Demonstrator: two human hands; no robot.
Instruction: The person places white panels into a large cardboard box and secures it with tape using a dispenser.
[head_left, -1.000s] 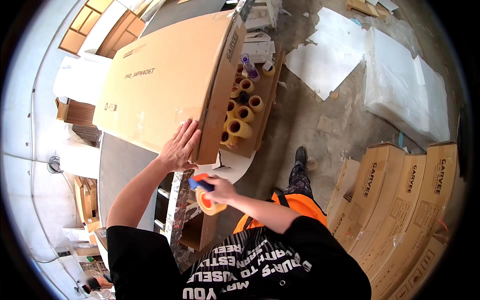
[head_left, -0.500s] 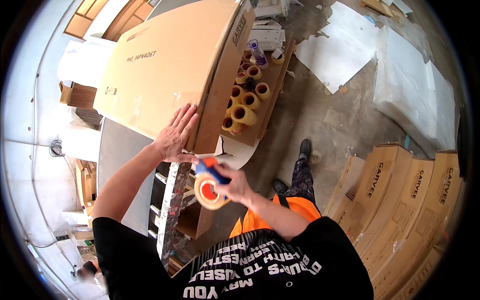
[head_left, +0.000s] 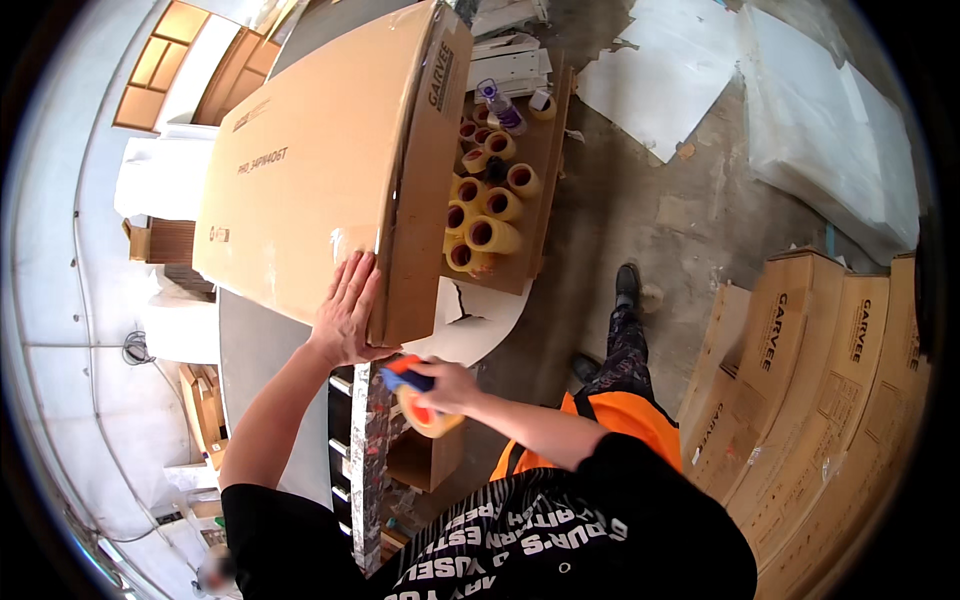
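My left hand (head_left: 346, 315) lies flat on the near corner of a large cardboard box (head_left: 310, 150), fingers stretched over its top face and thumb toward the near end. A strip of clear tape shines on the box just beyond the fingertips. My right hand (head_left: 447, 388) grips a blue and orange tape dispenser (head_left: 408, 374) by its handle. On the dispenser sits a roll of tape (head_left: 430, 416), partly smeared by motion. Its front end is close to the box's near lower corner; whether it touches cannot be told.
Several yellowish tape rolls (head_left: 494, 235) and a clear bottle with a purple cap (head_left: 502, 108) stand on a cardboard sheet right of the box. Several packed cartons (head_left: 775, 330) line the right. Foam-wrapped white packs (head_left: 820, 130) lie farther back. A grey table (head_left: 262, 350) extends left.
The view has shifted, with the box sitting slightly farther left. My right hand and the dispenser have turned a little near the box corner. My left hand stays pressed on the box.
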